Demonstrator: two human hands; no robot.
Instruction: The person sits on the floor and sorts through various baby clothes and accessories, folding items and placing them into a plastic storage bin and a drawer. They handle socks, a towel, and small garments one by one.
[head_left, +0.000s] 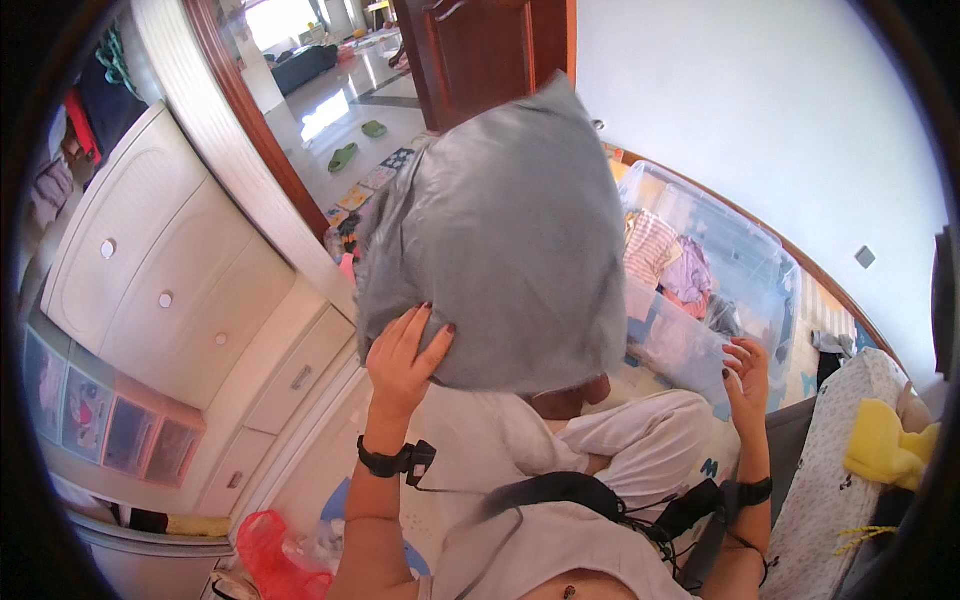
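Observation:
A large, puffy grey cloth piece (510, 240), perhaps a cushion or a stuffed bag, is raised in front of me. It has a pointed upper corner, and motion blurs it a little. My left hand (407, 349) holds it at the lower left, with the thumb and fingers against the fabric. Off to the right, my right hand (746, 375) is raised and holds nothing, its fingers curved and apart. Behind that hand is a clear plastic storage box (757, 255) with folded clothes (682, 270) inside. The cloth piece hides part of the box's left side.
On the left stand a cream drawer cabinet (157, 262) and small plastic drawers (112, 427). A red plastic bag (270, 555) lies on the floor. The brown door (487, 60) stands open, with green slippers (343, 157) beyond. A yellow cloth (885, 446) rests at right.

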